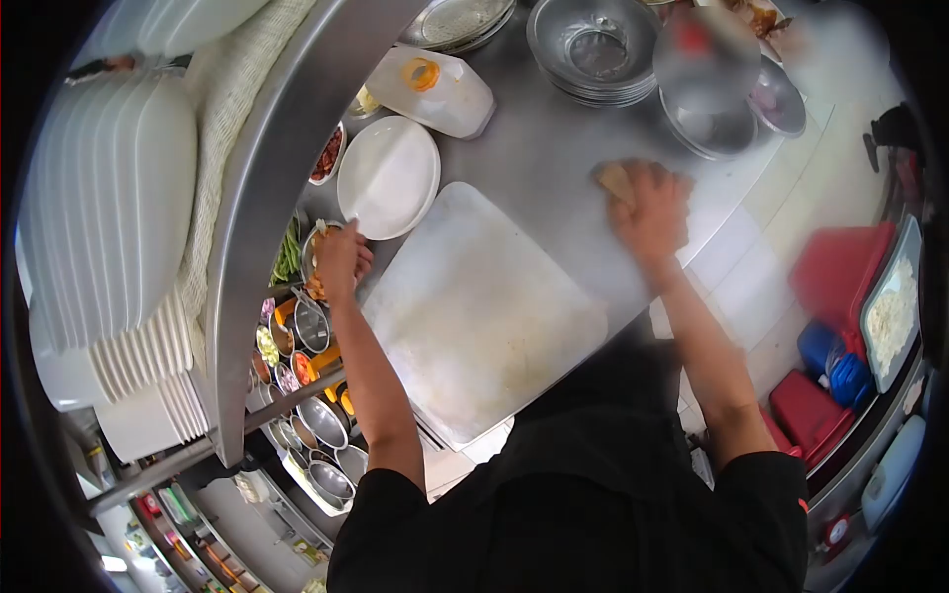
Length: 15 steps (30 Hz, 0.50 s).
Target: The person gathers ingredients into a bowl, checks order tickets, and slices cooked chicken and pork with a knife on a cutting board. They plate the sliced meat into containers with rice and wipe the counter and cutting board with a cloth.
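My left hand (pixel 341 259) is closed, its fingers curled over a metal bowl of orange-brown food pieces (pixel 314 287). Whether it grips the rim or something small, I cannot make out. Just above that hand lies a white oval plate (pixel 389 178), near the corner of a stained white cutting board (pixel 484 306). Across the steel counter (pixel 554 168), my right hand (pixel 652 212) is closed on a tan piece (pixel 615 183), a cloth or a sponge, against the metal surface. The right hand is slightly blurred.
Stacked steel bowls (pixel 593 44) stand at the back. A white plastic jug with an orange neck (pixel 435 89) lies beside the plate. Small ingredient bowls (pixel 311 321) line the left under a steel shelf (pixel 259 148) with stacked white plates (pixel 114 198). Red containers (pixel 840 277) are at right.
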Available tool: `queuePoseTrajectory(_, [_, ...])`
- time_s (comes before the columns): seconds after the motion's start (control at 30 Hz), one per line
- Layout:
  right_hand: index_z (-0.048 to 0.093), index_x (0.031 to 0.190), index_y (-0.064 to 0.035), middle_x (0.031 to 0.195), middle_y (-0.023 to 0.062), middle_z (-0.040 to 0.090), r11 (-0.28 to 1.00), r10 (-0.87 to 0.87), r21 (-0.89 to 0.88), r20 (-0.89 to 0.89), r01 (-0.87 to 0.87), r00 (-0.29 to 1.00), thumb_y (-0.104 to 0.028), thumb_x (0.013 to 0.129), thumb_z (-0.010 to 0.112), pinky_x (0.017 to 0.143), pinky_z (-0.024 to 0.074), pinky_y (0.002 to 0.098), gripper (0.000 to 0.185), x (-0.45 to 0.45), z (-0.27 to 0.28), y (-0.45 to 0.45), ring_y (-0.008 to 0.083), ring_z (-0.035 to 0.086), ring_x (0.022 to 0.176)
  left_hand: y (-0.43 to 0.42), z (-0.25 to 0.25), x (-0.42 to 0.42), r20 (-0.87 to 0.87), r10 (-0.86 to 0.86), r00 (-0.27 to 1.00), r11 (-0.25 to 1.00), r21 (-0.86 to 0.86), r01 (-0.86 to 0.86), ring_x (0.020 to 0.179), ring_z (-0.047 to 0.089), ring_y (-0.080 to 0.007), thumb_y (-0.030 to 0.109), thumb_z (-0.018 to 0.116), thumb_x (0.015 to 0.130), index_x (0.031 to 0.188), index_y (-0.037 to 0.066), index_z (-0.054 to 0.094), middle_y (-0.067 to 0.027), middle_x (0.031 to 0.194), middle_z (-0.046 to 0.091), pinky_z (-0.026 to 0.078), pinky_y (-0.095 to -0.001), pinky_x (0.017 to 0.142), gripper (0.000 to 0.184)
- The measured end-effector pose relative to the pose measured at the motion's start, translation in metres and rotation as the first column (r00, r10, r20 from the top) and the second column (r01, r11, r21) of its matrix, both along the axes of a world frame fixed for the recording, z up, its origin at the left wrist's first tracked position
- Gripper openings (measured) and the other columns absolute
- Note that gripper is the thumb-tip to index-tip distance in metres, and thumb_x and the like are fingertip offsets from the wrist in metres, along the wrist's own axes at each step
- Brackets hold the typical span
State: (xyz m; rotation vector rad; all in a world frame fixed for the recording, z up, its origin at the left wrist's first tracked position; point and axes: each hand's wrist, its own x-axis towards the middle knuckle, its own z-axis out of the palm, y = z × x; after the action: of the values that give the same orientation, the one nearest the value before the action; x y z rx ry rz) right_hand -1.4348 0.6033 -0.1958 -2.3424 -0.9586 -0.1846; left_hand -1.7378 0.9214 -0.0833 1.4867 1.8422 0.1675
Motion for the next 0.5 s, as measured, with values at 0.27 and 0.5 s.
queuePoseTrajectory(0.27, [0.058,0.123,-0.0195,0.124,0.0144,0.052,1.0,0.0,-0.027,-0.066,-0.001,0.998,-0.022,0.069,0.069,0.09,0.0416,0.0462,0.055,0.001,0.004,0.0,0.0354,0.05,0.105,0.219,-0.103,-0.034,0.727,0.266,0.633,0.929,-0.019,-0.369,0.078,0.062,-0.0267,0.018,0.057,0.093,0.101,-0.004,0.057,-0.0168,0.091,0.062,0.053,-0.0379,0.066,0.023])
queuePoseTrajectory(0.5, [0.056,0.125,-0.0203,0.125,0.0135,0.051,0.998,-0.015,-0.058,-0.019,0.014,1.0,-0.024,0.069,0.07,0.088,0.0415,0.0454,0.057,-0.001,0.008,-0.001,0.0342,0.05,0.105,0.286,-0.131,-0.061,0.573,0.432,0.696,0.901,-0.316,-0.298,0.088,0.06,-0.028,0.01,0.049,0.096,0.103,-0.003,0.055,-0.0165,0.101,0.061,0.054,-0.0412,0.074,0.016])
